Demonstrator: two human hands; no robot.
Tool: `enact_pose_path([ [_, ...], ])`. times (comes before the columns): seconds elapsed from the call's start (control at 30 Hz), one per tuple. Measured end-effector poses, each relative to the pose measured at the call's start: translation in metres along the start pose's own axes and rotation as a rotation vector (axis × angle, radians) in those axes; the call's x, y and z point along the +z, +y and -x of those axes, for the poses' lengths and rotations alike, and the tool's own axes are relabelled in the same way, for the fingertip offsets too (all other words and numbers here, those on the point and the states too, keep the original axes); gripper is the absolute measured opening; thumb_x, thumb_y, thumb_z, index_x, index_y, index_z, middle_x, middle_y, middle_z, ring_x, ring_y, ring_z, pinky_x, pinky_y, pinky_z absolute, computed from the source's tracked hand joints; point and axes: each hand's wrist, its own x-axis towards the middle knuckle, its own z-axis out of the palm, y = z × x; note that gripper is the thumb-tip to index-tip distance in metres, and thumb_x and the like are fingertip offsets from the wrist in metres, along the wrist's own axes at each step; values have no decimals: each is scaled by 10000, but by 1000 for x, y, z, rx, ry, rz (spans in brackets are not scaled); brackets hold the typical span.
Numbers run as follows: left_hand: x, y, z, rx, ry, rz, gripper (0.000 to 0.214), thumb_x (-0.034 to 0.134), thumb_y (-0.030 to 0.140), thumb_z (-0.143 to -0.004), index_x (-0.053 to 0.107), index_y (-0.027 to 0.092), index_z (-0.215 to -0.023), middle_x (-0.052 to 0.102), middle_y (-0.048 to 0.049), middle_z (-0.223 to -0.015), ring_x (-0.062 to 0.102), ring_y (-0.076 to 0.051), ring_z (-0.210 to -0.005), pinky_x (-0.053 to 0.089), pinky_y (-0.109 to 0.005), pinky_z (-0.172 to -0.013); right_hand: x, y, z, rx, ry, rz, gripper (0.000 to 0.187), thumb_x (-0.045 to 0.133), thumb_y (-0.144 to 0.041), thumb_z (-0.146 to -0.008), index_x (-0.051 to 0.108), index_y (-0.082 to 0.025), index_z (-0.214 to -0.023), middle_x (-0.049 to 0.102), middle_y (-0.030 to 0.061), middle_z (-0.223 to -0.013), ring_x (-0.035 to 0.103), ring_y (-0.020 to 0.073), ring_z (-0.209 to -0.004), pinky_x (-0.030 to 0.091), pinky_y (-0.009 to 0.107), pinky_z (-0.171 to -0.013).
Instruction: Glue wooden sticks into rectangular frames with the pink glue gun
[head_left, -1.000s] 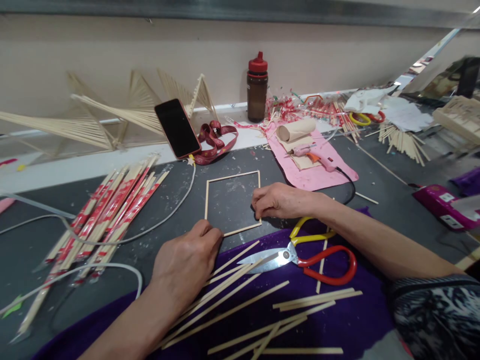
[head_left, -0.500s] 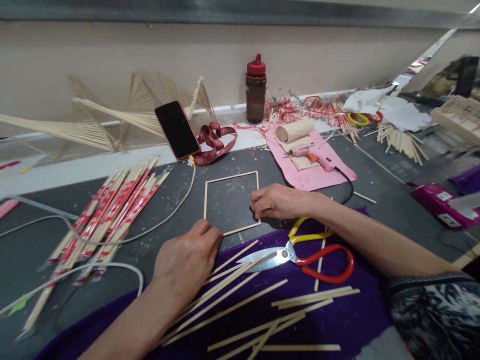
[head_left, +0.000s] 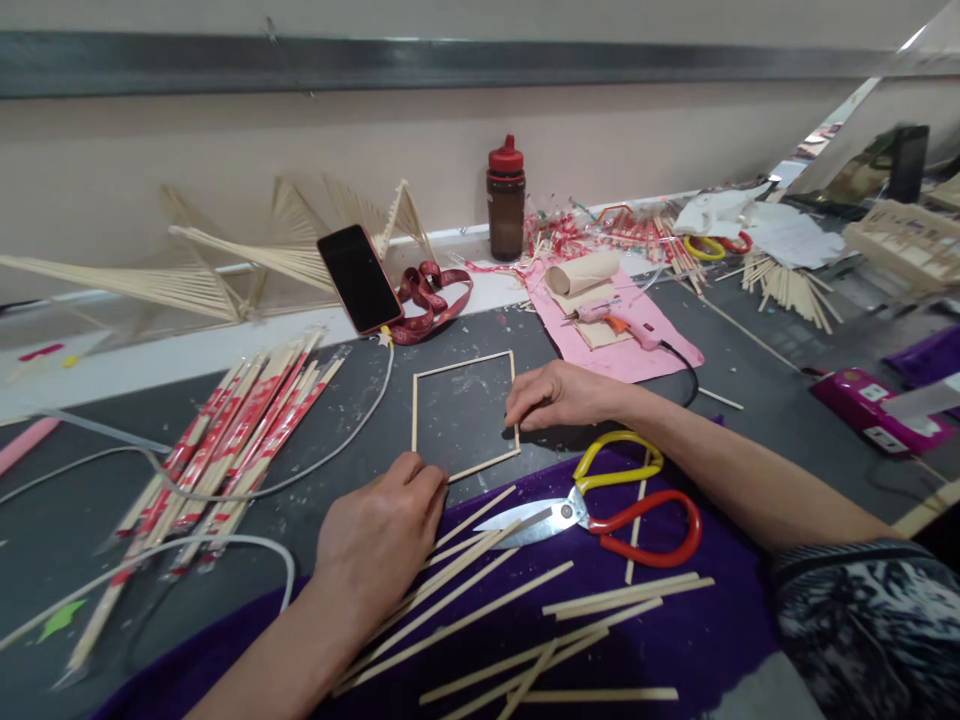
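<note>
A square frame of thin wooden sticks [head_left: 463, 364] lies flat on the grey table. My left hand [head_left: 382, 530] is closed at its near left corner, the fingers hiding that corner. On the right side of the frame, my right hand [head_left: 551, 395] is closed with thumb and fingers pinched at the stick, a little above the near right corner. Yellow-and-red-handled scissors [head_left: 568, 512] lie on the purple cloth [head_left: 742, 610] just below my right hand. Several loose wooden sticks [head_left: 480, 620] are spread over the cloth beside my left hand, some under the scissor blades.
Wrapped chopsticks [head_left: 232, 440] and a white cable [head_left: 352, 430] lie to the left. Behind stand a propped phone [head_left: 360, 278], a red strap [head_left: 431, 305] and a bottle [head_left: 506, 205]. A pink glue gun [head_left: 622, 320] rests on a pink sheet [head_left: 645, 366].
The camera view has tilted slightly upward. My right hand's fingers have eased slightly away from the frame's near right corner; my left hand stays at its corner.
</note>
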Motion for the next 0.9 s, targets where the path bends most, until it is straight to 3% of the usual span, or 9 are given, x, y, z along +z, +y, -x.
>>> enact_pose_path([
  [0.2, 5, -3, 3, 8, 58, 32, 314, 352, 332, -921, 650, 269, -997, 635, -15, -974, 635, -171, -736, 374, -273, -519, -10, 4, 3, 159, 270, 16, 142, 623, -214, -768, 716, -141, -847, 669, 27, -800, 611, 109, -731, 459, 227, -688],
  [0.37, -3, -26, 0, -86, 150, 84, 322, 366, 380, -905, 670, 291, -965, 666, 11, -989, 640, -168, -781, 400, -269, -582, -14, 6, 5, 247, 394, 42, 147, 599, -210, -771, 706, -123, -821, 655, 5, -700, 570, 90, -617, 429, 204, -604],
  [0.5, -11, -42, -14, -156, 65, 121, 312, 403, 406, -869, 687, 278, -888, 704, 9, -918, 641, -198, -820, 396, -287, -643, -8, -3, 4, 239, 328, 145, 147, 583, -209, -789, 705, -132, -815, 662, 18, -734, 581, 100, -651, 427, 210, -622],
  [0.63, -8, -43, -29, -217, -27, 134, 367, 413, 487, -832, 686, 257, -749, 706, -22, -763, 635, -221, -763, 354, -292, -594, 4, -24, 1, 124, 192, 285, 167, 539, -204, -833, 698, -153, -839, 665, 31, -785, 598, 115, -722, 427, 221, -661],
  [0.77, -6, -40, -39, -235, -46, 162, 337, 481, 510, -771, 672, 254, -666, 692, -24, -691, 617, -204, -697, 310, -277, -539, 20, -47, -4, 16, 45, 357, 166, 520, -187, -855, 680, -150, -871, 652, 38, -806, 595, 113, -737, 416, 220, -678],
  [0.9, -5, -39, -43, -241, -31, 179, 278, 517, 472, -737, 666, 250, -659, 690, -21, -689, 601, -191, -673, 290, -271, -516, 36, -57, -13, -3, -66, 514, 181, 493, -185, -873, 672, -176, -897, 637, 36, -845, 584, 117, -755, 393, 222, -657],
])
